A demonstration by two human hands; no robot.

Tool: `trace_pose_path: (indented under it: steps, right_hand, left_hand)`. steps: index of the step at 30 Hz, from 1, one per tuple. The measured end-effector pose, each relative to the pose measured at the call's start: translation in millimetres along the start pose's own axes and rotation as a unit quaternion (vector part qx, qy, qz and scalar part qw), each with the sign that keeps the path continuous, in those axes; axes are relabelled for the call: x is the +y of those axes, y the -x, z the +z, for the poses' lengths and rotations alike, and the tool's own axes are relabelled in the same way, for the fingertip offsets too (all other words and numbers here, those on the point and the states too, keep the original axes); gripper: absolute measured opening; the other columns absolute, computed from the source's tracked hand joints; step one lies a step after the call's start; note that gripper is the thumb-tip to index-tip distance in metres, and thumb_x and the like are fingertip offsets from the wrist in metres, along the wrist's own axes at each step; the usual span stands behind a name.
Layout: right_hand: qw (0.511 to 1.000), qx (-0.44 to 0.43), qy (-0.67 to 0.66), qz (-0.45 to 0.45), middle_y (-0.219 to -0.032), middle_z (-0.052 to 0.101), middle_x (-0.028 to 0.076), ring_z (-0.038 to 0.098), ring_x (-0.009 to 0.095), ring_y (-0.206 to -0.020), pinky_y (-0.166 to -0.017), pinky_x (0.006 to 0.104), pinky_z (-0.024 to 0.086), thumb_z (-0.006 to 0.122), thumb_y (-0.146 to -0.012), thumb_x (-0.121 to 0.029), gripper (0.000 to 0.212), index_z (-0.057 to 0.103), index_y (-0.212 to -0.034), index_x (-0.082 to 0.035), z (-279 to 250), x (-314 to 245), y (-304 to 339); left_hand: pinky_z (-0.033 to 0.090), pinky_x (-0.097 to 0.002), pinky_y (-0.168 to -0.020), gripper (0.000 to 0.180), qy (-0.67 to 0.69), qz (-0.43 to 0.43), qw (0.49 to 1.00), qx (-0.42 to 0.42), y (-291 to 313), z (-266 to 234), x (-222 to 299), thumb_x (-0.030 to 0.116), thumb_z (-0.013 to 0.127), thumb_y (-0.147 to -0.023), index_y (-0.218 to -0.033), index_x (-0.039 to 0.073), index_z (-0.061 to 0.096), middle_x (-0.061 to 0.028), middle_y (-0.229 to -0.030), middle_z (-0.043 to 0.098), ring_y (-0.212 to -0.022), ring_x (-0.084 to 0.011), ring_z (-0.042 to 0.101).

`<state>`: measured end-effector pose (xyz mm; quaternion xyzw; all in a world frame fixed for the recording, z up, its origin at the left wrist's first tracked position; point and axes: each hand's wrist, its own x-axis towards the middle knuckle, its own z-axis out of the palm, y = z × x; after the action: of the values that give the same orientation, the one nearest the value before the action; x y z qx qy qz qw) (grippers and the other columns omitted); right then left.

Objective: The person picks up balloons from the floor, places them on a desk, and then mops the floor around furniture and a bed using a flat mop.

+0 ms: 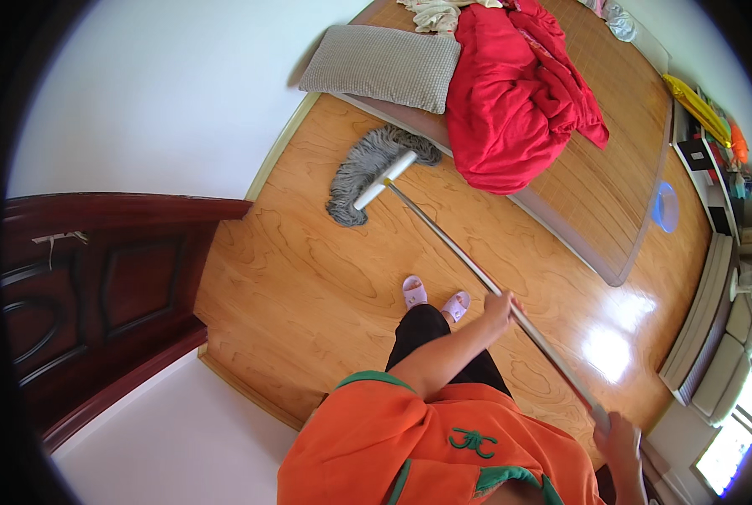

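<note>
Floor [283, 269]: we are seeing bare wood around the mop, but are finding no sign showing which parts are done.
Mat [595, 194]: it is holding a red quilt [511, 101] and a pillow [380, 67]; we are counting the floor beneath as out of reach.
Mop [361, 168]: its grey head is lying on the floor by the mat's edge; we are judging mopping as under way, remainder uncertain.
Left hand [500, 310]: gripping the pole [553, 358] midway.
Right hand [618, 438]: gripping its upper end.
</note>
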<state>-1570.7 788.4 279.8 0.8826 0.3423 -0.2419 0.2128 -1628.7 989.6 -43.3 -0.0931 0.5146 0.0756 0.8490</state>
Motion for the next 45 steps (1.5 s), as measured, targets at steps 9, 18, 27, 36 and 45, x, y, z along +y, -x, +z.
trace_pose_path:
  steps: [9,18,27,36,45]
  right_hand:
    - [0.982,-0.067,-0.097,-0.149,-0.068,0.057,0.016,0.057,0.031,-0.063,-0.057,0.042,0.045,0.054,-0.069,-0.019,0.02,0.05,-0.079,-0.002,-20,-160,-153]
    - [0.972,-0.135,-0.137,-0.133,-0.074,0.057,0.019,0.057,0.033,-0.068,-0.06,0.0432,0.046,0.05,-0.075,-0.021,0.025,0.046,-0.087,0.0,46,-141,-113]
    - [0.982,-0.137,-0.128,0.0,-0.078,0.057,0.017,0.056,0.033,-0.074,-0.066,0.0431,0.043,0.054,-0.071,-0.021,0.024,0.048,-0.085,-0.003,111,104,-14]
    - [0.975,-0.046,-0.076,0.201,-0.07,0.055,0.015,0.054,0.033,-0.069,-0.061,0.0415,0.042,0.057,-0.059,-0.011,0.016,0.052,-0.073,-0.003,135,334,179]
    - [0.951,0.06,0.131,0.273,-0.065,0.049,0.015,0.049,0.034,-0.064,-0.057,0.0428,0.036,0.057,-0.051,-0.01,0.021,0.043,-0.066,-0.005,129,427,287]
  left_hand:
    - [0.045,-0.0412,-0.051,0.01,-0.028,0.16,0.987,-0.003,-49,-65,239,0.002,0.041,-0.072,-0.063,0.002,0.038,-0.012,-0.055,0.041,-0.049,-0.0244,0.044]
    - [0.034,-0.0338,-0.03,0.011,-0.115,0.214,0.956,0.163,-58,-92,196,0.002,0.04,-0.072,-0.062,0.001,0.038,-0.0086,-0.047,0.036,-0.035,-0.0205,0.037]
    - [0.031,-0.0339,-0.028,0.018,-0.181,0.184,0.948,0.186,-89,-19,-103,0.006,0.039,-0.072,-0.055,0.002,0.037,-0.0121,-0.043,0.04,-0.032,-0.0218,0.041]
    - [0.043,-0.0346,-0.039,0.014,-0.278,-0.075,0.954,0.09,-29,40,-473,0.007,0.039,-0.072,-0.062,-0.001,0.043,-0.0137,-0.052,0.047,-0.044,-0.0231,0.049]
    - [0.053,-0.0374,-0.055,0.012,-0.235,-0.247,0.94,-0.009,5,73,-639,0.008,0.047,-0.078,-0.083,-0.002,0.042,-0.0117,-0.068,0.05,-0.059,-0.022,0.055]
